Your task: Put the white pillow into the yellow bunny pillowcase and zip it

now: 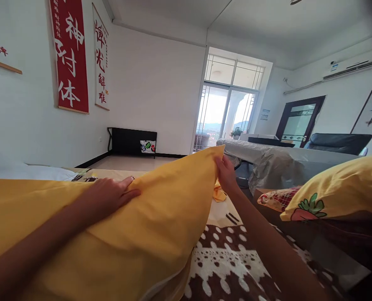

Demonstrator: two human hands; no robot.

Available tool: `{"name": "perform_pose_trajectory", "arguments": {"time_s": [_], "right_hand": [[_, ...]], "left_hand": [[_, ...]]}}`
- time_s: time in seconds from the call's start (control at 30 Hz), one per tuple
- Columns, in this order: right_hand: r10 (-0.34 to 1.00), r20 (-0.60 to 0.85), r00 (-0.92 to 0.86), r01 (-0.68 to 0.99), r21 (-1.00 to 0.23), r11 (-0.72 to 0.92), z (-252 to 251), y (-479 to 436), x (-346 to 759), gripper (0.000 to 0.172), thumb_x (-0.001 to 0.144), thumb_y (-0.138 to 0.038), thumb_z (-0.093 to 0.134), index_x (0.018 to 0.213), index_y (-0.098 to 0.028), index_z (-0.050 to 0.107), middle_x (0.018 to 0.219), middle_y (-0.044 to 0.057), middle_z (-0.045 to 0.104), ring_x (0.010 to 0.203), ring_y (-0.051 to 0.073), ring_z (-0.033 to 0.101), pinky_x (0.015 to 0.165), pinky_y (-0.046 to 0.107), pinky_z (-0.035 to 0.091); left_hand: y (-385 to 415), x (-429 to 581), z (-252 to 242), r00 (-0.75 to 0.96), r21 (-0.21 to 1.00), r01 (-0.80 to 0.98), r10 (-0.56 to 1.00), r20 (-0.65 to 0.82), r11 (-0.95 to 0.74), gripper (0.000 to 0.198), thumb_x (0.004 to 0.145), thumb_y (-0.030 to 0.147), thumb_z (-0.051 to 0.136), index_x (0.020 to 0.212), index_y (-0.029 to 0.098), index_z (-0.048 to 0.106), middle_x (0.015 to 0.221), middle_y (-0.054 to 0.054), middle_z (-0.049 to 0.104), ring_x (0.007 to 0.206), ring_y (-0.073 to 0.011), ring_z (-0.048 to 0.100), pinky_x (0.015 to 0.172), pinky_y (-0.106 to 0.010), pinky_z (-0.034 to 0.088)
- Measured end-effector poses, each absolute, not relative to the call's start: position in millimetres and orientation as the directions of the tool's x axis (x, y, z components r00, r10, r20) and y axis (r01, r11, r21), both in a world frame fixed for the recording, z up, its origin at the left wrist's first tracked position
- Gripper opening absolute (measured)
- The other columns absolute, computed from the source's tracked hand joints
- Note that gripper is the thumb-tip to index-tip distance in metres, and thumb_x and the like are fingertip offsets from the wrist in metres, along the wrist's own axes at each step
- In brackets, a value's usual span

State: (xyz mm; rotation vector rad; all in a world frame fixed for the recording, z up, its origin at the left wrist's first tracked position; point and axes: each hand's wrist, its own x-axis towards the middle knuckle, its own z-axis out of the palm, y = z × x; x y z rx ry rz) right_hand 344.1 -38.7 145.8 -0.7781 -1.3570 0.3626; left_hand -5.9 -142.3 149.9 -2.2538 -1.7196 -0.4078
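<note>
A yellow pillowcase (pixel 170 209) spreads across the front of the view, its near right edge hanging partly open with a pale lining or seam showing. My right hand (pixel 226 173) pinches its far right corner and holds that corner raised. On top of the cloth lies my left hand (pixel 109 194), palm down, thumb apart from the fingers; some fingertips are hidden at the far fold. Beneath is a brown and white patterned blanket (pixel 226 259). Whether a pillow fills the pillowcase I cannot tell.
At right is another yellow pillow (pixel 345 188) with a carrot print, beside a red patterned cloth (pixel 278 198). Plastic sheeting (pixel 273 163) covers furniture behind. A black folding panel (pixel 129 142) stands by the wall, and white bedding (pixel 48 171) lies at left.
</note>
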Motion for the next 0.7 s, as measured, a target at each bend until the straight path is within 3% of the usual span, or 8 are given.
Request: {"name": "perform_pose_trajectory", "arguments": {"time_s": [0.07, 0.2, 0.3, 0.4, 0.47, 0.53, 0.6, 0.7], "right_hand": [[0.717, 0.678, 0.163, 0.075, -0.733, 0.676, 116.0, -45.3, 335.4, 0.041, 0.077, -0.062, 0.05, 0.091, -0.024, 0.055, 0.083, 0.002, 0.062, 0.077, 0.019, 0.056, 0.066, 0.03, 0.044], [0.749, 0.643, 0.159, 0.204, -0.764, 0.612, 82.5, -53.9, 305.3, 0.038, 0.078, -0.061, 0.049, 0.079, -0.023, 0.053, 0.074, 0.002, 0.061, 0.074, 0.02, 0.054, 0.066, 0.031, 0.042], [0.619, 0.71, 0.335, 0.325, -0.704, 0.632, 96.3, -52.3, 289.4, 0.036, 0.083, -0.057, 0.044, 0.074, -0.023, 0.048, 0.07, 0.001, 0.056, 0.07, 0.018, 0.048, 0.064, 0.03, 0.038], [0.477, 0.755, 0.45, 0.42, -0.65, 0.633, 116.2, -45.8, 289.7, 0.035, 0.086, -0.055, 0.041, 0.074, -0.023, 0.045, 0.069, 0.0, 0.051, 0.066, 0.016, 0.044, 0.06, 0.029, 0.035], [0.497, 0.758, 0.423, 0.407, -0.649, 0.643, 117.5, -40.9, 295.9, 0.035, 0.087, -0.056, 0.041, 0.075, -0.022, 0.044, 0.07, 0.0, 0.05, 0.065, 0.016, 0.043, 0.059, 0.028, 0.035], [0.534, 0.753, 0.385, 0.402, -0.658, 0.637, 108.2, -36.8, 304.4, 0.036, 0.086, -0.057, 0.041, 0.075, -0.022, 0.044, 0.07, -0.001, 0.05, 0.066, 0.015, 0.043, 0.06, 0.028, 0.036], [0.571, 0.73, 0.376, 0.399, -0.683, 0.612, 95.1, -33.7, 314.2, 0.038, 0.084, -0.059, 0.044, 0.073, -0.023, 0.043, 0.069, -0.001, 0.05, 0.066, 0.015, 0.043, 0.061, 0.028, 0.036], [0.647, 0.68, 0.345, 0.345, -0.733, 0.586, 84.9, -31.0, 328.9, 0.041, 0.078, -0.063, 0.049, 0.071, -0.023, 0.045, 0.067, -0.001, 0.052, 0.065, 0.016, 0.044, 0.06, 0.028, 0.038]], "left_hand": [[-141.4, -6.9, 149.9, 0.24, -0.075, 0.97, 0.883, 0.404, -0.229, 0.056, 0.089, 0.06, 0.022, 0.096, 0.021, 0.062, 0.071, -0.01, 0.068, 0.072, -0.0308, 0.064, 0.06, -0.033, 0.035], [-138.4, -8.3, 162.4, 0.231, -0.146, 0.973, 0.805, 0.547, -0.18, 0.056, 0.092, 0.058, 0.017, 0.086, 0.022, 0.06, 0.061, -0.005, 0.063, 0.061, -0.0244, 0.059, 0.056, -0.029, 0.028], [-136.9, -19.8, 187.8, 0.249, -0.299, 0.954, 0.643, 0.725, -0.032, 0.064, 0.091, 0.062, 0.012, 0.07, 0.02, 0.054, 0.056, -0.003, 0.055, 0.057, -0.0184, 0.052, 0.055, -0.027, 0.019], [-136.7, -33.8, 214.2, 0.244, -0.322, 0.944, 0.499, 0.831, 0.075, 0.068, 0.091, 0.065, 0.008, 0.063, 0.018, 0.048, 0.055, -0.001, 0.051, 0.057, -0.0138, 0.045, 0.057, -0.025, 0.016], [-137.4, -38.2, 221.8, 0.235, -0.307, 0.95, 0.513, 0.825, 0.058, 0.066, 0.09, 0.066, 0.011, 0.067, 0.018, 0.049, 0.057, 0.0, 0.051, 0.057, -0.0131, 0.044, 0.058, -0.024, 0.017], [-138.1, -40.4, 216.6, 0.175, -0.206, 0.978, 0.67, 0.721, -0.034, 0.06, 0.086, 0.07, 0.022, 0.077, 0.02, 0.053, 0.058, 0.002, 0.052, 0.057, -0.0144, 0.047, 0.058, -0.023, 0.022], [-138.3, -45.9, 199.0, 0.117, 0.006, 0.99, 0.865, 0.488, -0.138, 0.055, 0.081, 0.072, 0.034, 0.084, 0.022, 0.055, 0.058, 0.003, 0.055, 0.059, -0.0164, 0.052, 0.058, -0.022, 0.03], [-137.6, -63.4, 160.6, 0.082, 0.27, 0.95, 0.961, 0.264, -0.155, 0.062, 0.077, 0.076, 0.03, 0.064, 0.021, 0.055, 0.058, 0.001, 0.057, 0.059, -0.017, 0.053, 0.056, -0.023, 0.036]]}}
